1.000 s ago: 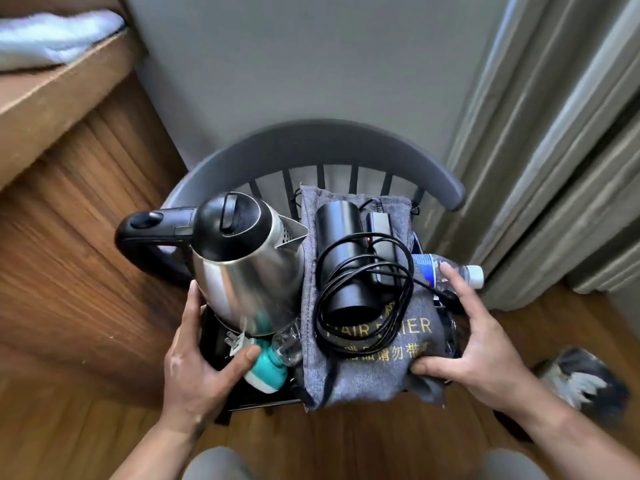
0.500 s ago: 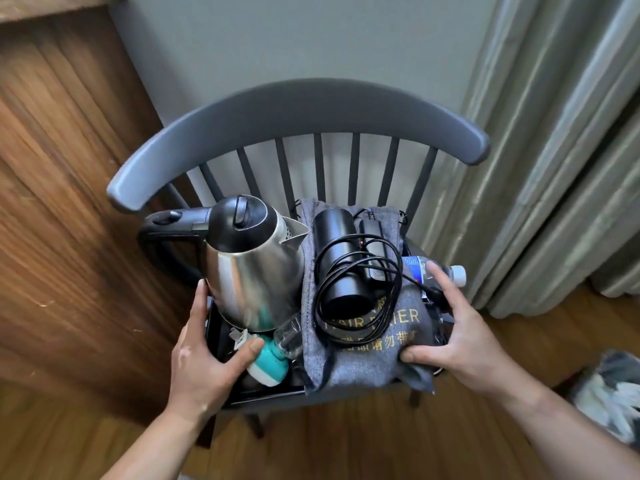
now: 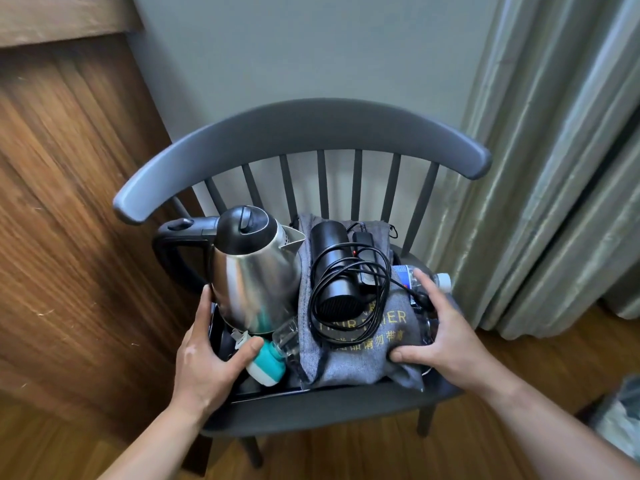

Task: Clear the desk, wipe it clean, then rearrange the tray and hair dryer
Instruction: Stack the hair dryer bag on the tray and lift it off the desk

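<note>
Two hands hold a loaded tray [image 3: 258, 393] by its ends: the left hand [image 3: 204, 365] grips the left rim, thumb hooked over the top against a small teal-and-white plastic item [image 3: 266, 366], its fingers [image 3: 203, 308] reaching up beside the kettle [image 3: 256, 275]. The right hand [image 3: 446, 341] clasps the right end, thumb pressing a corner of the grey woven pouch [image 3: 353, 363] while one long finger lies over a clear water bottle [image 3: 437, 283]. The tray is shallow, black and glossy. The kettle is brushed steel, rounded, with a black lid and looped black handle. The hair dryer [image 3: 330, 268] is a matte black cylinder with a ribbed grille, lying on the gold-lettered pouch with its thin black cord [image 3: 375, 299] coiled loosely over it. Compared with a second ago, the load sits lower in the frame; the dark grey chair [image 3: 301, 133] with its curved back rail and slim spindles now shows whole above it, and the tray rests on the chair seat, the grips unchanged. The hair dryer lies between the hands, nearer the right one, just above its thumb and untouched by either. Glossy wood panelling fills the left of the frame, pleated pale-green curtains [image 3: 554, 168] the right.
</note>
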`<state>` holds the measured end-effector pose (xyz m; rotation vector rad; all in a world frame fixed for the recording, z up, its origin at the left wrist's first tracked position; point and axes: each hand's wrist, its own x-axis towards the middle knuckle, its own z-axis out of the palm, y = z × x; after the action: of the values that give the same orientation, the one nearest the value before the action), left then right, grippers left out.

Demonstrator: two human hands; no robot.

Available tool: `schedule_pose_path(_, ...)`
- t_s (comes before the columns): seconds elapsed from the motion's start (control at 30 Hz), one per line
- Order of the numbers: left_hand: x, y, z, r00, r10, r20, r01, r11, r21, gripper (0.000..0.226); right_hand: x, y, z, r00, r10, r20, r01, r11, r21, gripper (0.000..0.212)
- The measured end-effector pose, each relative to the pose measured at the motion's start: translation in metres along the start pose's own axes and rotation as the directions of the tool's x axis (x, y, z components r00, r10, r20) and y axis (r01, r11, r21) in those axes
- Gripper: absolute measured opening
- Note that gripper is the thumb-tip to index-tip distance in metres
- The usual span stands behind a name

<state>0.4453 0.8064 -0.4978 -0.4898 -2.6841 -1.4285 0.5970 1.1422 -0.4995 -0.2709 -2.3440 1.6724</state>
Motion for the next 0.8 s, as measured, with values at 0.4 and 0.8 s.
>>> schedule_pose_path(0.4,0.012,-0.011,0.017,0.999,-0.029,0.043,0.029,1.0,-0.002,0.117,0.013,0.012,-0.007,1.0,-0.009,-0.009,0.008,0.994,-0.112,0.131)
schedule_pose_path(0.8,0.021,-0.014,0.009,0.991,-0.049,0.121,0.033,0.991,0.129,0.125,0.014,0.014,-0.008,0.998,0.06,-0.008,-0.06,0.983,-0.171,0.133)
